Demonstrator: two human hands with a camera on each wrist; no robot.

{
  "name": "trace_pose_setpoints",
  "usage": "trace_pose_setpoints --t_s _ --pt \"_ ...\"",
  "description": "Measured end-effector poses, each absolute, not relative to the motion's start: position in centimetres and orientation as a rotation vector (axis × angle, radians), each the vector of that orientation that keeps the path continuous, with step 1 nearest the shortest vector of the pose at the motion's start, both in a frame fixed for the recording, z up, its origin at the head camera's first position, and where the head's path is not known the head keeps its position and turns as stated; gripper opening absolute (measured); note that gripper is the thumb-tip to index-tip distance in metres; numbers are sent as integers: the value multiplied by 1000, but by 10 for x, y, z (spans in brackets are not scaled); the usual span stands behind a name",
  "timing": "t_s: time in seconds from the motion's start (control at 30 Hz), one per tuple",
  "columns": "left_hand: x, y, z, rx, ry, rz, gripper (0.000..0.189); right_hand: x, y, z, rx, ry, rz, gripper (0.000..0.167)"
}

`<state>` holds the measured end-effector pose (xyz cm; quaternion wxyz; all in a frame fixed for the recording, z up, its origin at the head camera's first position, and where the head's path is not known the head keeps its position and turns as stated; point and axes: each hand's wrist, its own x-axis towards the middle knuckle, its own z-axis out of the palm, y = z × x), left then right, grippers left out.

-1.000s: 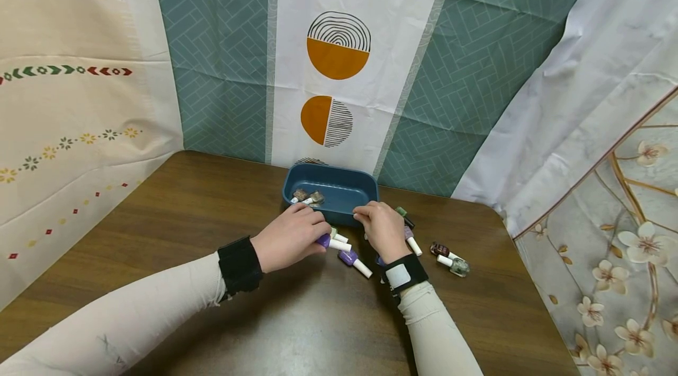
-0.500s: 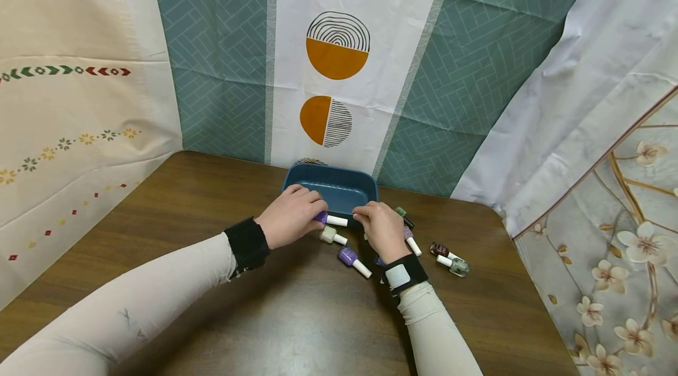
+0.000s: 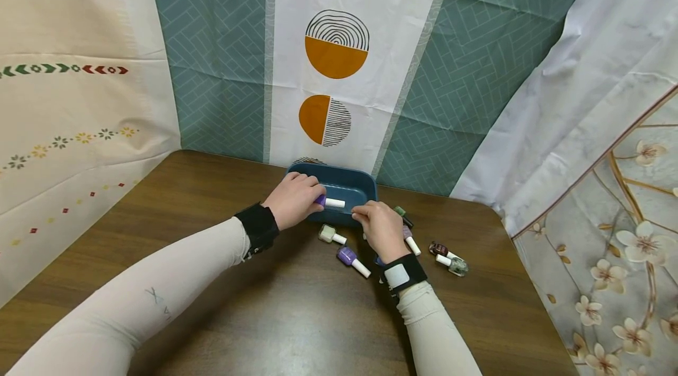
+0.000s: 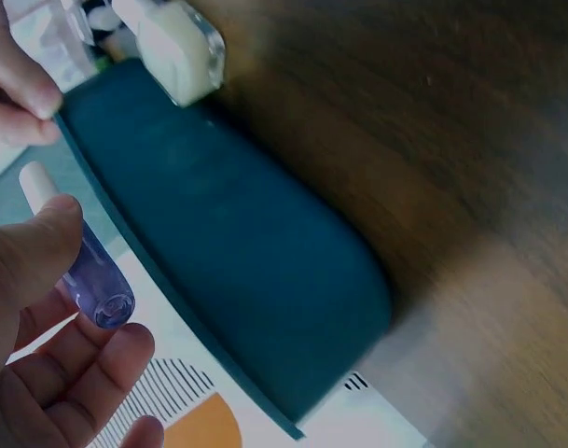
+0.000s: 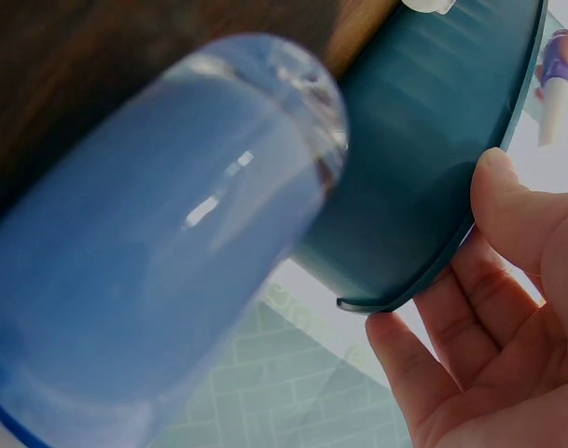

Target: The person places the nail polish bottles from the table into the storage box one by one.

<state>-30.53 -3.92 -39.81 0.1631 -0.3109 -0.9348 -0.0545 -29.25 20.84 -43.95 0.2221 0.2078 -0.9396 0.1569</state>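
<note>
Brown table (image 3: 212,182), patterned cloth (image 3: 228,58) hung behind it. Left to right from where I'm standing:

Left hand (image 3: 296,199): thumb and fingers pinch a purple bottle (image 3: 331,202) by its glass body, other fingers loosely bent. Bottle's up off the table, at the bin (image 3: 344,176), white cap pointing right. Looks like nail polish: light, rigid, probably slick on the glass, could chip or crack if dropped. Good hold would be the body; cap gives a narrower grip.

Bin sits at the far edge, reads as thin plastic, light, likely to slide if knocked; rim is the place to hold it. On the table, near side of it: pale green bottle (image 3: 327,233), then a second purple bottle (image 3: 347,256).

Right hand (image 3: 382,228): thumb and fingers closed over the bin's rim, near right corner. By that wrist, blue bottle (image 5: 162,233). Further right: green bottle (image 3: 400,212), lilac bottle (image 3: 408,235), dark red bottle (image 3: 438,248), speckled bottle (image 3: 458,268).

Count: one bin, eight bottles visible, two of them purple. Left hand hides part of the bin's inside, can't count there.
</note>
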Motion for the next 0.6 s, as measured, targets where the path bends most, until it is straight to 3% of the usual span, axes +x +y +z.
trace_pose_setpoints --t_s 0.6 --pt "-341 -43 -413 -740 -2745 -111 28 -293 210 -441 585 -2582 435 13"
